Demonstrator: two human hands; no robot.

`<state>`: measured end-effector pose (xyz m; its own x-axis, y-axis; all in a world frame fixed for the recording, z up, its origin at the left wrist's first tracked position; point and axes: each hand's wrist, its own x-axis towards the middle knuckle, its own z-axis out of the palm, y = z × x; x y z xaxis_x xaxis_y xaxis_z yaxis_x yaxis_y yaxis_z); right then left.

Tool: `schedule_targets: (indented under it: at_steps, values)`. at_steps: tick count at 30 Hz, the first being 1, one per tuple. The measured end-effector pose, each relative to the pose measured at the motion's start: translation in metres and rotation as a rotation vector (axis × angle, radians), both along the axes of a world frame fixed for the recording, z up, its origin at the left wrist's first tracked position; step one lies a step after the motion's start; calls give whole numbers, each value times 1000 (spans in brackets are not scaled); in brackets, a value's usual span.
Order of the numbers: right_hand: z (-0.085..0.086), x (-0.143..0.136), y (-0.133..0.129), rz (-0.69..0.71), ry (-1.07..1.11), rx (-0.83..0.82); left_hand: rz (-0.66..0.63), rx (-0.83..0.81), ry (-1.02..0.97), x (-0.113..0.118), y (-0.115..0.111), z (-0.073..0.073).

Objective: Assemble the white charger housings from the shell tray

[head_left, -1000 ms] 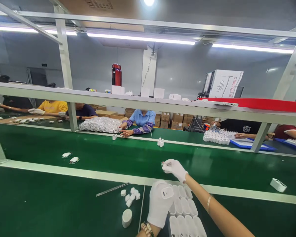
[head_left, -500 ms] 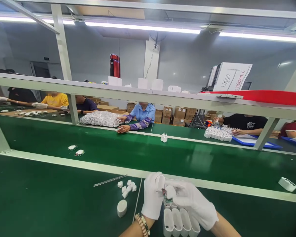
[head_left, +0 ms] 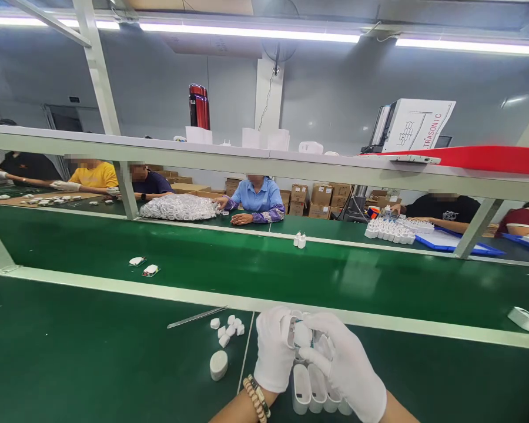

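Observation:
Gloved in white, my left hand (head_left: 273,355) grips a white oval plastic housing (head_left: 291,332) with its open end turned right. Between the fingers of my right hand (head_left: 348,367), also gloved, is a small circuit board with a white block (head_left: 304,335) on it. The board is at the mouth of the housing; how far inside it reaches is hidden by my fingers. Below my hands, several open white housings (head_left: 301,388) stand upright in rows, partly covered by my right hand.
Left of my hands lie several small white blocks (head_left: 224,339), a white oval piece (head_left: 218,365) and a thin strip (head_left: 197,318). The green belt (head_left: 229,264) carries two circuit boards (head_left: 150,270) and another housing (head_left: 525,319). Co-workers sit beyond, under a shelf (head_left: 229,151).
My right hand has brought the board left, up to the housing's mouth. Pieces on the belt have shifted right. The co-worker opposite has moved their hands apart.

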<state>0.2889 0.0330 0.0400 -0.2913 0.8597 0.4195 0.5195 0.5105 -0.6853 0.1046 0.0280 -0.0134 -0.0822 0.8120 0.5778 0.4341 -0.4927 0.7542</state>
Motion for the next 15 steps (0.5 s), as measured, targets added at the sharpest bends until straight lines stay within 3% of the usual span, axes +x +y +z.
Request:
schedule_targets:
  at_steps: [6, 15]
  values:
    - [2, -3, -2, 48, -27, 161, 28, 32, 38, 2, -4, 10]
    - [6, -4, -3, 78, -102, 219, 43, 50, 70, 18, 4, 22]
